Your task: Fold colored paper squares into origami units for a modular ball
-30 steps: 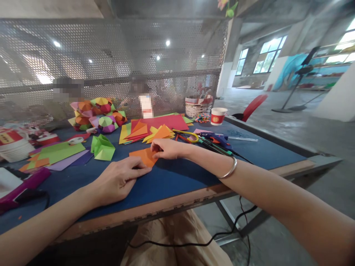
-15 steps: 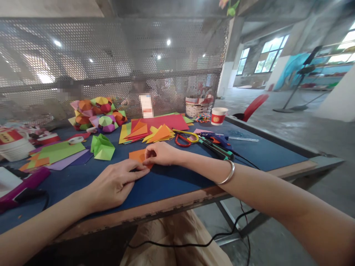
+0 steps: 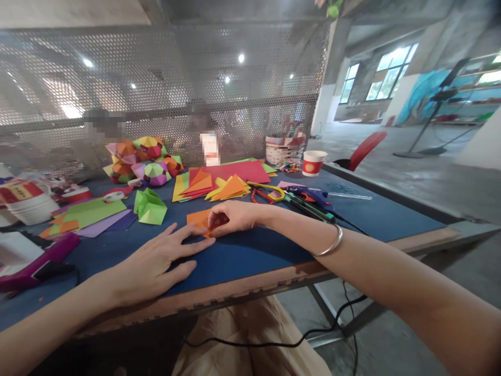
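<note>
Two bare hands meet at a small orange paper (image 3: pixel 195 217), which lies flat on the table (image 3: pixel 242 261). From the near left side of that paper, the left hand (image 3: pixel 162 263) reaches in palm down with fingers spread, its foremost fingertips at the paper's near edge and its thumb apart; it is open and grips nothing. Over the paper's right end, the right hand (image 3: pixel 235 216) arches with curled fingers, thumb and fingertips close together; whether they pinch the paper or only press it, I cannot tell. A silver bangle (image 3: pixel 331 243) circles the right wrist. The table's top is blue, with a wooden strip (image 3: pixel 242 287) along the edge nearer the wearer than the paper. Well beyond the paper stands a perforated screen (image 3: pixel 156 83); far to its right are a concrete floor, windows (image 3: pixel 391 73) and a red chair (image 3: pixel 368 150). Just left of the paper sits a folded green piece (image 3: pixel 151 209), with paper balls (image 3: pixel 154 173) farther back. Behind it lie a red sheet (image 3: pixel 245 172) and folded orange and yellow pieces (image 3: pixel 230 188); to its right, scissors (image 3: pixel 279 195) and a blue glue gun (image 3: pixel 313 196). Both hands cover parts of the paper.
</note>
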`<move>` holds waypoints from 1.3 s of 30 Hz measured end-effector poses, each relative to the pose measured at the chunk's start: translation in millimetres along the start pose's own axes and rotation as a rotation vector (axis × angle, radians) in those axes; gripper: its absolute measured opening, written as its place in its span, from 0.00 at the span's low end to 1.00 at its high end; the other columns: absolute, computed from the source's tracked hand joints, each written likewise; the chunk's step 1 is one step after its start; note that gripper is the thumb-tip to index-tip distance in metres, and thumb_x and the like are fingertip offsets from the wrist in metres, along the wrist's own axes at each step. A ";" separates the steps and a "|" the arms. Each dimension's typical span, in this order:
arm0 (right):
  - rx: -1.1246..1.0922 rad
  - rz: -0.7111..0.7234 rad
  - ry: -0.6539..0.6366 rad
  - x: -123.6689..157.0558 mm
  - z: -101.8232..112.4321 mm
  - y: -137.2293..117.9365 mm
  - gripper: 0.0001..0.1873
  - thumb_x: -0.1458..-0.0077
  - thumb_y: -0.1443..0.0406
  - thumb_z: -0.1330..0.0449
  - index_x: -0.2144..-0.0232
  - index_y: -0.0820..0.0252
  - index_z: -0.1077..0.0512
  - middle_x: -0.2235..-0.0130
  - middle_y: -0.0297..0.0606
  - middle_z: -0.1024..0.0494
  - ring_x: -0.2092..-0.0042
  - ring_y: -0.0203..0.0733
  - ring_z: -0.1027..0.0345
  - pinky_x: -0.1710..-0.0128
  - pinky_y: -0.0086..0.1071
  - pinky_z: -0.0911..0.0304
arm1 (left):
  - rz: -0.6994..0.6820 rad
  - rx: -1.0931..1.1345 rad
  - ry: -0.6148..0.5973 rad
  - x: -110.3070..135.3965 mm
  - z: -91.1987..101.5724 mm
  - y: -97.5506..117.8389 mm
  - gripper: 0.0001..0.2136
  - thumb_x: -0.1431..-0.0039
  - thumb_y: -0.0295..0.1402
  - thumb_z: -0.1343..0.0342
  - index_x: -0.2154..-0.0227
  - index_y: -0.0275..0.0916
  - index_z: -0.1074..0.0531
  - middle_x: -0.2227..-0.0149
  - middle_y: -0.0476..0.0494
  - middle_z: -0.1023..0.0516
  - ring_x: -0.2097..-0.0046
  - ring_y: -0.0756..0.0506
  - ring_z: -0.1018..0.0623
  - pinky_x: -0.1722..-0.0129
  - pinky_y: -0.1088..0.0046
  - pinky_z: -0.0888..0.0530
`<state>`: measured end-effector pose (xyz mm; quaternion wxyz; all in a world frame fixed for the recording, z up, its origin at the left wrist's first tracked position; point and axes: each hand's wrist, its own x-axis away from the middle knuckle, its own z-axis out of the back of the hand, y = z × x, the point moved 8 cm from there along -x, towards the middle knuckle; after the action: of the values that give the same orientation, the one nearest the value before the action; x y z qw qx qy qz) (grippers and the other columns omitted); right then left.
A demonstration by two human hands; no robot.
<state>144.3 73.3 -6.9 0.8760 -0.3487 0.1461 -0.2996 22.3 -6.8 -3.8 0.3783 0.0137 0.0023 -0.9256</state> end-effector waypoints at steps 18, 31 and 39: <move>0.128 -0.080 0.507 -2.8 38.6 24.1 0.08 0.37 0.68 0.40 0.56 0.65 0.25 0.56 0.45 0.20 0.55 0.40 0.27 0.54 0.32 0.36 | -0.018 -0.121 0.067 6.4 -0.7 4.0 0.23 0.31 0.45 0.50 0.35 0.54 0.33 0.34 0.36 0.31 0.34 0.26 0.31 0.38 0.34 0.35; 0.009 -0.127 0.358 4.8 55.3 23.1 0.10 0.49 0.73 0.44 0.69 0.64 0.22 0.69 0.33 0.23 0.67 0.34 0.35 0.64 0.29 0.42 | -0.129 0.015 0.325 -12.4 18.0 24.0 0.19 0.27 0.40 0.55 0.51 0.44 0.19 0.44 0.42 0.20 0.41 0.39 0.23 0.30 0.45 0.41; -0.101 -0.027 0.224 9.4 61.7 17.2 0.22 0.55 0.78 0.43 0.59 0.66 0.18 0.69 0.33 0.20 0.69 0.33 0.33 0.64 0.29 0.40 | -0.132 0.030 0.491 -21.9 31.8 26.8 0.18 0.27 0.36 0.55 0.61 0.39 0.19 0.57 0.43 0.15 0.55 0.44 0.17 0.43 0.60 0.24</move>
<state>187.6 109.7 24.6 0.8313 -0.3586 0.2534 -0.3408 55.9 -11.0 28.8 0.3048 0.2438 0.0813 -0.9171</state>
